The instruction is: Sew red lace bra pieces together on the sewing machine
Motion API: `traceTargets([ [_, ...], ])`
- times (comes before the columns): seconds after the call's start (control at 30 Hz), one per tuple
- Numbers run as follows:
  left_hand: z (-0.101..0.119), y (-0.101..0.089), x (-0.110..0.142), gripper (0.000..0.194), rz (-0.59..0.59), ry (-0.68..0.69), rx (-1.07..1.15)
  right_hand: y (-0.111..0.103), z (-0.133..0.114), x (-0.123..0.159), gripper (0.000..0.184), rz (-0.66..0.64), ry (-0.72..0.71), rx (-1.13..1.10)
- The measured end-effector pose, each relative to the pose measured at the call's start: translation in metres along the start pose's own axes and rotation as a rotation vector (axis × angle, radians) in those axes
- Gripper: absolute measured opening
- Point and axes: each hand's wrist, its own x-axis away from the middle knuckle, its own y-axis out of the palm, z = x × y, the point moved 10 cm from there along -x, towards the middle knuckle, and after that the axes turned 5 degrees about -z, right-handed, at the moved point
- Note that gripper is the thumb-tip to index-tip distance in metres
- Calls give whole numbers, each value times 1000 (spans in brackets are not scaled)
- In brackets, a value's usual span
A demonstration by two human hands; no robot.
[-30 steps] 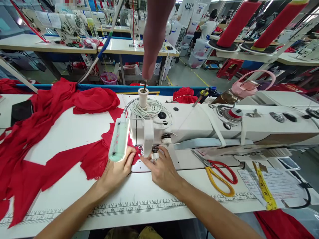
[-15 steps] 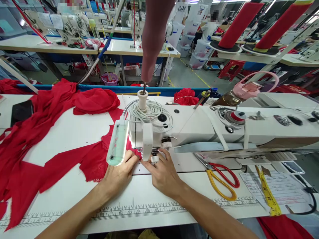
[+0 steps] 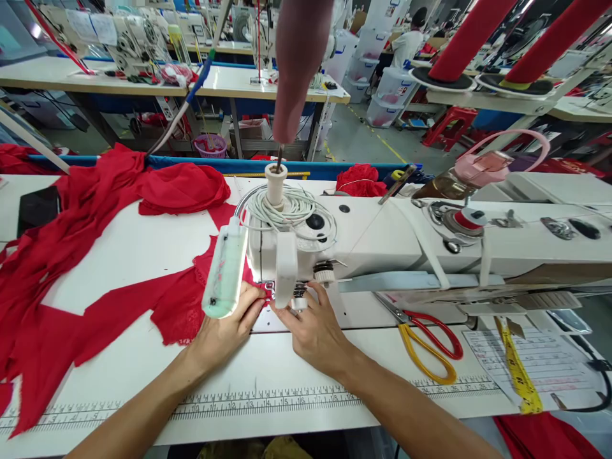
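red, soft fabric with a lacy-looking edge [image 3: 138, 299]: lying mostly to the left of the left hand, spreading in long strips and folds; a small end is showing at the left fingertips, just left of the right hand's fingertips.

left bare hand [image 3: 228, 326]: resting low beside the fabric, its fingers bending forward and touching that small end; whether they are pinching it or only pressing it down, i cannot tell.

right bare hand [image 3: 316, 328]: lying palm down with its fingers parting, the foremost ones sitting close to the fabric's right edge; a white round knob [image 3: 299, 304] is partly covering them, so i cannot tell whether they are grasping anything.

white, long-bodied sewing machine [image 3: 373, 239]: standing just beyond both hands, its head hanging over the small fabric end.

pale green, translucent oblong plate [image 3: 224, 271]: tilting above the left hand and hiding some of the fabric behind it.

white table with printed ruler marks [image 3: 239, 373]: bearing the machine and the fabric, its scale running in front of the hands.

metal scissors with one red and one yellow handle [image 3: 404, 317]: lying right of the right hand, well apart from the fabric.

yellow tape measure [image 3: 516, 370]: lying farther right, across a white written sheet [image 3: 554, 363].
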Motion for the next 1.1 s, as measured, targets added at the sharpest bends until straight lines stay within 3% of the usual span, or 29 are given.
traceTargets([
  [0.27, 12, -7, 5, 16, 67, 95, -53, 0, 0, 2, 50, 13, -4, 16],
  [0.47, 16, -2, 8, 18, 26, 132, -186, -1, -1, 2, 45, 34, -17, 34],
  [0.63, 17, 6, 13, 34, -20, 192, -309, -2, 0, 1, 45, 28, -13, 45],
  [0.9, 19, 0, 9, 29, 7, 199, -257, 0, 0, 1, 43, 8, -6, 36],
  [1.1, 38, 1, 13, 36, 19, 321, -484, 2, 4, 2, 38, -18, 26, -19],
])
